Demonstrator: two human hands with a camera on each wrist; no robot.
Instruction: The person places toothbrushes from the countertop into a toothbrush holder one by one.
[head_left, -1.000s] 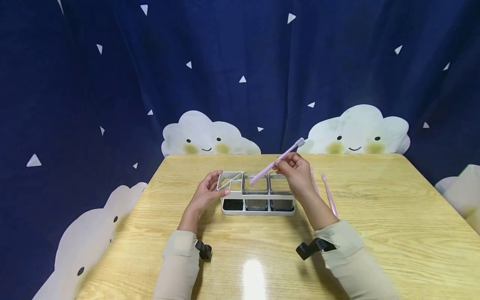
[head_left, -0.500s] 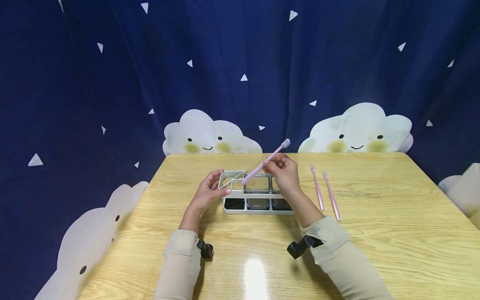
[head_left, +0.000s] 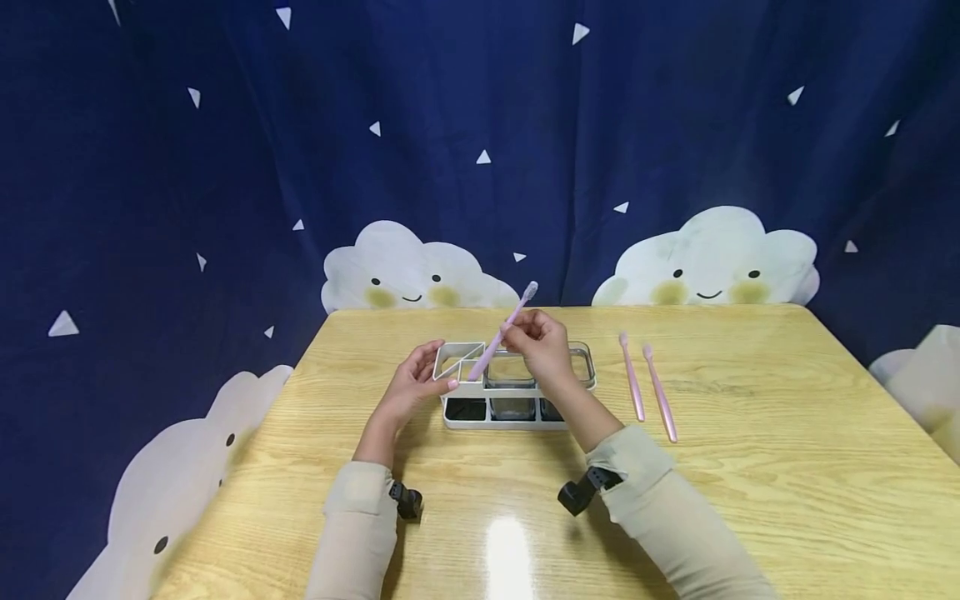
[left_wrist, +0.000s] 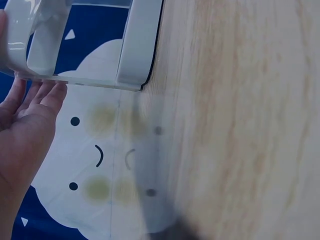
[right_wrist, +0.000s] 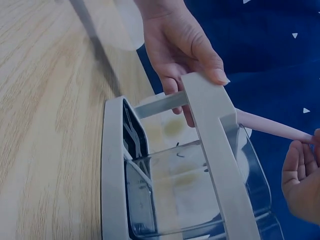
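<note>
A white toothbrush holder (head_left: 517, 392) with an upper frame and a base tray stands on the table. My left hand (head_left: 411, 385) grips its left end, thumb on the front, fingers behind; in the left wrist view the fingers (left_wrist: 47, 95) touch the frame. Between thumb and fingers my right hand (head_left: 546, 354) pinches a pink toothbrush (head_left: 486, 357), tilted, bristles up. Its lower handle end is at the small square compartment beside my left thumb. From the right wrist view, the holder's rim hides that end of the toothbrush (right_wrist: 272, 126).
Clear cups (right_wrist: 257, 170) sit in the holder's middle and right slots. Two more pink toothbrushes, one nearer (head_left: 660, 396) and one farther (head_left: 632, 379), lie right of the holder on the wooden table (head_left: 787, 433). A dark blue curtain (head_left: 450, 100) hangs behind.
My right hand has carried the toothbrush left from over the clear cups to the small compartment, tipping it more upright. The left hand keeps its grip on the holder.
</note>
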